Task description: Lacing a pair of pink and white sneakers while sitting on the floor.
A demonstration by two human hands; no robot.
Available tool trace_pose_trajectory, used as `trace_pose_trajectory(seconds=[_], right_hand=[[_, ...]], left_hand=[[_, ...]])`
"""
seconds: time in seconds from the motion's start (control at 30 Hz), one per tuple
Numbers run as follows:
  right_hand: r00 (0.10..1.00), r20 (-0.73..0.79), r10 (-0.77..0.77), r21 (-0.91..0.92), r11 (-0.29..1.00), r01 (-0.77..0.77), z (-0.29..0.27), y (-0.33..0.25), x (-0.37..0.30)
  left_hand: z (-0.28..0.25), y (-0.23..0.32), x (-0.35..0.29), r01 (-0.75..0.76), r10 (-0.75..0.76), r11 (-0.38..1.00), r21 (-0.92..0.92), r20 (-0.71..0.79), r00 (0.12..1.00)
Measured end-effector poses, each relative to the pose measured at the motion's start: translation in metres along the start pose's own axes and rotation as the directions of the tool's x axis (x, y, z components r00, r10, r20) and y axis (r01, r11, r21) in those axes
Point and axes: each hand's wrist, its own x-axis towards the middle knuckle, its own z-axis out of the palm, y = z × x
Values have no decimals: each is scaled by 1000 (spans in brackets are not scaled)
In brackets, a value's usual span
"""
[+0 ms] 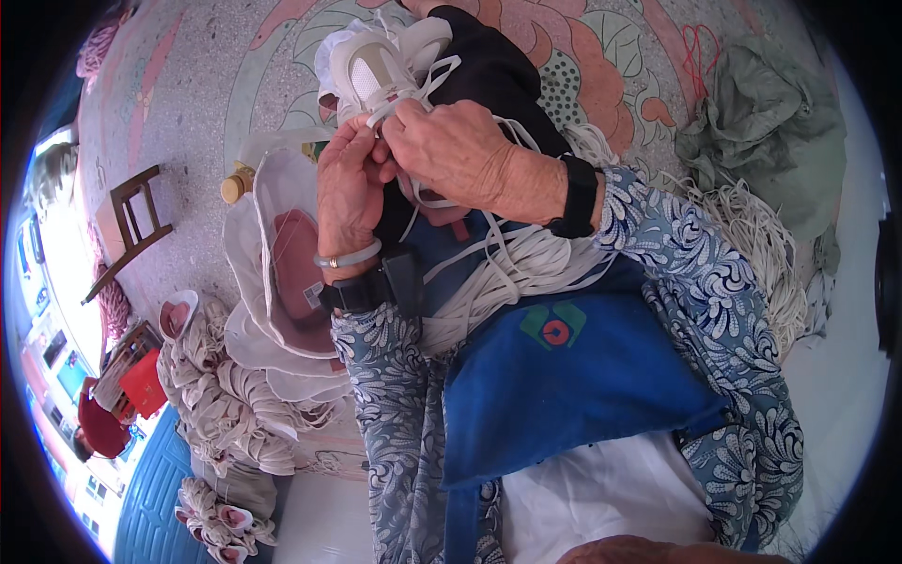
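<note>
Before me lies a white and beige shoe upper (366,73), its toe end pointing away. My left hand (348,188) is closed at the upper's lacing area, thumb and fingers pinched together. Beside it, touching, my right hand (449,150) pinches a flat white shoelace (383,113) near the eyelets. Loops of lace stand out to the right of the upper. A bundle of white laces (526,268) lies over my lap, above the blue apron (573,385). Fingertips partly hide the eyelets and the lace's end.
At the left, white shoe uppers with pink lining (246,221) lie stacked. Nearer are tied bundles of uppers (240,395) and a blue plastic surface (155,493). A small wooden stool (141,226) stands farther left. Grey-green cloth (761,132) and more laces (766,254) lie right.
</note>
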Motion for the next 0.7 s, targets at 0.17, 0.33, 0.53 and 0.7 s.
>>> trace_pose_trajectory(seconds=[0.17,0.33,0.53,0.7], right_hand=[[998,56,5,-74,997,-1,1,3,7],[989,108,-100,-23,994,103,5,-1,8],[890,452,-56,546,807,-226,-45,57,-11],[926,375,41,579,770,-269,-50,69,-50]], left_hand=[[1,1,2,3,-3,1000,-2,-5,1000],[1,-4,4,-6,6,999,39,-15,1000],[-3,-17,-1,-73,77,993,91,-41,996],[21,-25,-9,-155,194,945,288,-113,974]])
